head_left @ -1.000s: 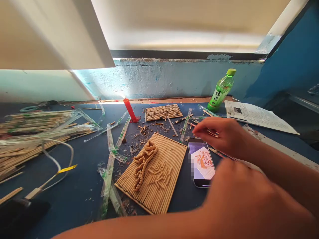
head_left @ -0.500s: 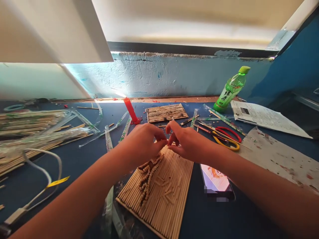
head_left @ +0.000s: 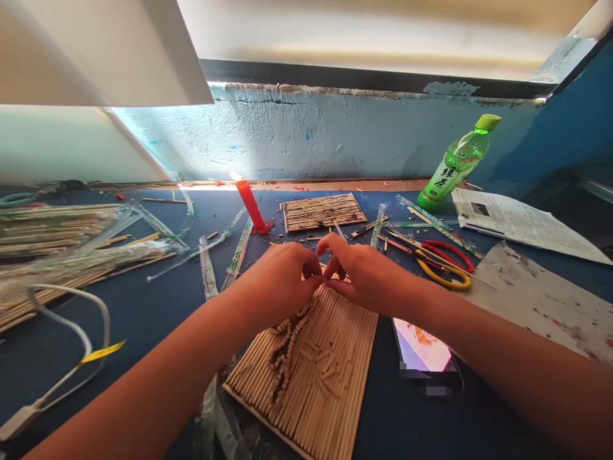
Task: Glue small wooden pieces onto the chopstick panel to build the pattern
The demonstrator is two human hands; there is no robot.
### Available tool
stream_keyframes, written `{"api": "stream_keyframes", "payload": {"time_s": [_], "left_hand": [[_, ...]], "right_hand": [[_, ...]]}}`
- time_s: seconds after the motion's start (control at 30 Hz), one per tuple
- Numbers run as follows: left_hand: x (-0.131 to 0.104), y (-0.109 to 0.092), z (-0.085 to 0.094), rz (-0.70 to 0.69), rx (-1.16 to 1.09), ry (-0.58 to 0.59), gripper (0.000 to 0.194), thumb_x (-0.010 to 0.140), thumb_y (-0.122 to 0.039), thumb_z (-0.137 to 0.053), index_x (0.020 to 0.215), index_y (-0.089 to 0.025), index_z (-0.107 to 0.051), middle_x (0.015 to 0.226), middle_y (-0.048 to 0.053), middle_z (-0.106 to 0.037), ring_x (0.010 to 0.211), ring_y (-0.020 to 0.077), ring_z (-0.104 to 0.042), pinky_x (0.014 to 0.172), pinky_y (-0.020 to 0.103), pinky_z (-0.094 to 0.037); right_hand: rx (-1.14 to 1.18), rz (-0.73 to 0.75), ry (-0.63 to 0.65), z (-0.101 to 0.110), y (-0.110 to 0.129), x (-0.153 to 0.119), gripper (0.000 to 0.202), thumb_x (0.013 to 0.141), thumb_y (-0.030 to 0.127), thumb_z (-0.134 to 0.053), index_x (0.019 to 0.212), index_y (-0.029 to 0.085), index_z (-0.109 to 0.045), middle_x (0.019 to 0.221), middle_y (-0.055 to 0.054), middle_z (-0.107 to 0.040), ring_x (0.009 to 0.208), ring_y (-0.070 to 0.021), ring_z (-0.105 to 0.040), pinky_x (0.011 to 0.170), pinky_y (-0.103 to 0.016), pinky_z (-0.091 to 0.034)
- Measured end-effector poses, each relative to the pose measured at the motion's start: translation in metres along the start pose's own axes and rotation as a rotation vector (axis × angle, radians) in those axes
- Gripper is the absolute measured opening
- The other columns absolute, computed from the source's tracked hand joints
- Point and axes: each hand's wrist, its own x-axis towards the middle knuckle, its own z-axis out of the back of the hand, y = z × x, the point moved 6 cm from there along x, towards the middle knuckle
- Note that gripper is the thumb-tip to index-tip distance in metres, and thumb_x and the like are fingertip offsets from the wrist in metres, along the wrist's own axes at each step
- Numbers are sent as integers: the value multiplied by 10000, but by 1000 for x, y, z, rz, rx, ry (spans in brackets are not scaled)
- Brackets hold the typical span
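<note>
My left hand and my right hand meet over the far end of a panel of thin wooden sticks laid side by side. Thumb and fingers of each are pinched, the tips nearly touching; whatever is between them is too small to make out. A thin pale rod pokes up behind the right fingers; whether it is held, I cannot tell. Below the left hand, a branching raised pattern of small stick pieces runs along the panel. Several loose short stick pieces lie to its right.
Behind stand a lit red candle, a smaller stick panel and a green tea bottle. Scissors, a phone and a stained sheet lie right. Bundled sticks and a white cable lie left.
The view has shifted slightly. My hands stay pinched together over the panel's far end, and more of the pale rod shows behind my right fingers.
</note>
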Motion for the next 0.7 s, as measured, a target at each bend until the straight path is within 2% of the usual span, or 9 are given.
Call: {"api": "stream_keyframes", "payload": {"time_s": [0.33, 0.7], "left_hand": [[1, -4, -2, -37, 39, -32, 244, 825, -249, -524, 797, -199, -761, 769, 41, -732, 708, 188, -603, 662, 315, -383], [2, -5, -3, -74, 90, -62, 238, 840, -246, -531, 836, -193, -763, 838, 55, -720, 753, 200, -610, 731, 332, -404]], "right_hand": [[-5, 13, 25, 1, -1, 0, 368, 858, 159, -583, 1189, 202, -428, 927, -31, -744, 818, -188, -680, 703, -292, -447], [17, 27, 8, 3, -6, 1, 380, 839, 179, -640, 1186, 203, -487, 904, 0, -757, 774, -171, -677, 692, -286, -436]]}}
